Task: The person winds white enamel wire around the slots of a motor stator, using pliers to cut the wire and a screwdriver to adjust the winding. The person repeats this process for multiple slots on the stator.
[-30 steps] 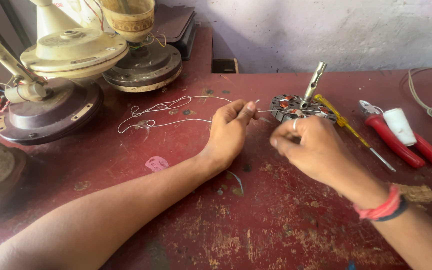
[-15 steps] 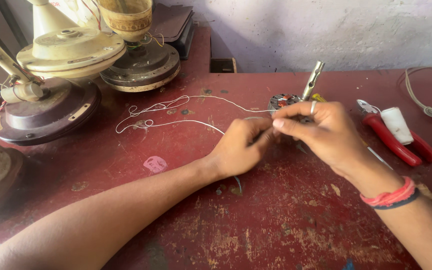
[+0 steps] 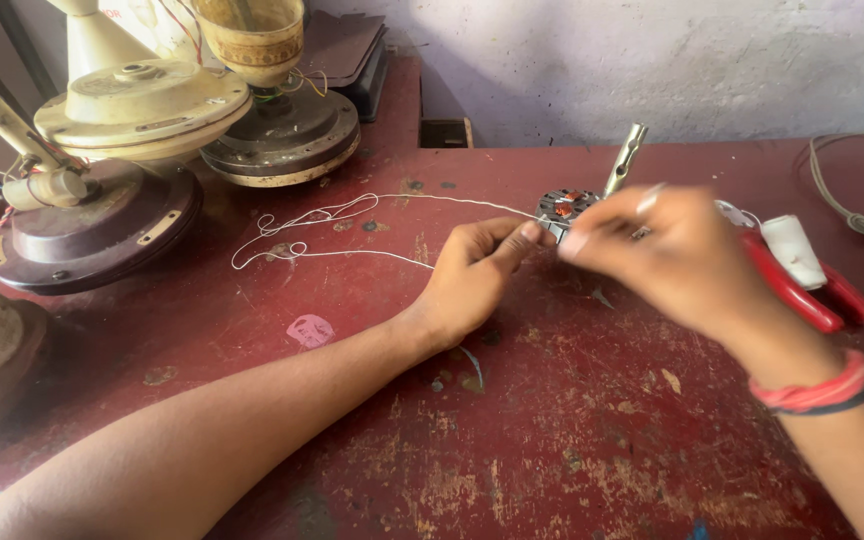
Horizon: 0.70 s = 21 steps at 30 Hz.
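Observation:
My left hand (image 3: 472,275) rests on the worn red table (image 3: 512,430) and pinches a thin white string (image 3: 332,215) between thumb and fingertips. My right hand (image 3: 672,250), with a red band at the wrist, meets it from the right and pinches the same string. Just behind the fingertips sits a small motor stator (image 3: 564,205) with copper windings and a metal shaft (image 3: 625,158) sticking up. The string trails left across the table in loose loops.
Ceiling fan motor housings stand at the back left: a cream one (image 3: 142,105), a dark one (image 3: 92,230), a brown one (image 3: 282,140). Red-handled pliers (image 3: 802,290) and a white spool (image 3: 792,250) lie at right. A grey cord (image 3: 852,215) runs far right.
Both hands have drawn closer together and shifted toward me, away from the stator. The right hand has moved left over it. The string loops have shifted slightly.

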Motion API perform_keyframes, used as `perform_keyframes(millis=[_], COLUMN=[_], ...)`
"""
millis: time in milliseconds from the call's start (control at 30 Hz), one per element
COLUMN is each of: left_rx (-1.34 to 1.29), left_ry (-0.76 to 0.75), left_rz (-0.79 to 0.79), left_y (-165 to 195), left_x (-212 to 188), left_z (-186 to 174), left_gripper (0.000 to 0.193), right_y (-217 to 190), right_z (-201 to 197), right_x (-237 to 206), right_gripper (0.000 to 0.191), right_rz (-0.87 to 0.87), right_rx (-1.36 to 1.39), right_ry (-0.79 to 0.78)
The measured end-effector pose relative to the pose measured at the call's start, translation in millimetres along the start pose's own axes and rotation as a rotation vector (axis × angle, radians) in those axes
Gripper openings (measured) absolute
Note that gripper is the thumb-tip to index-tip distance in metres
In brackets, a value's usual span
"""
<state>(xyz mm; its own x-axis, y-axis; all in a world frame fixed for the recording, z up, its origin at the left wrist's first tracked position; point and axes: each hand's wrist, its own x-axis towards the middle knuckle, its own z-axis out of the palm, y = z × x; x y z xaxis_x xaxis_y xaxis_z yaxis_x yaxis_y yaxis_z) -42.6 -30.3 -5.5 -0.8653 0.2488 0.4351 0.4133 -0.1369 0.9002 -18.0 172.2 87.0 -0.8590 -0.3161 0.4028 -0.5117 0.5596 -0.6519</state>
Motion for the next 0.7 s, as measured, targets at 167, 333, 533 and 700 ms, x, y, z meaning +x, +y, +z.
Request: perform_keyframes(millis=[167,333,533,700], left_rx=[-0.158,-0.089,-0.137,-0.035], left_ry=[0.025,0.138,0.222,0.095], left_rz=[-0.056,-0.081,-0.134,-0.115], left_y=[-5,-7,-5,2], left_x=[2,4,7,2], left_z=[-1,-3,-5,-1], left_gripper=[0.033,0.033,0.032,0.032], right_y=[-15,-19,-9,0], right_z=[27,21,9,2], right_x=[-6,-2,2,1], right_gripper=[0.021,0.024,0.023,0.015], right_rz=[0.12,0.358,0.524,0.14], right_rx=[-0.162,-0.172,-0.267,-0.192], right_ry=[-0.227,-0.248,-0.331,0.052])
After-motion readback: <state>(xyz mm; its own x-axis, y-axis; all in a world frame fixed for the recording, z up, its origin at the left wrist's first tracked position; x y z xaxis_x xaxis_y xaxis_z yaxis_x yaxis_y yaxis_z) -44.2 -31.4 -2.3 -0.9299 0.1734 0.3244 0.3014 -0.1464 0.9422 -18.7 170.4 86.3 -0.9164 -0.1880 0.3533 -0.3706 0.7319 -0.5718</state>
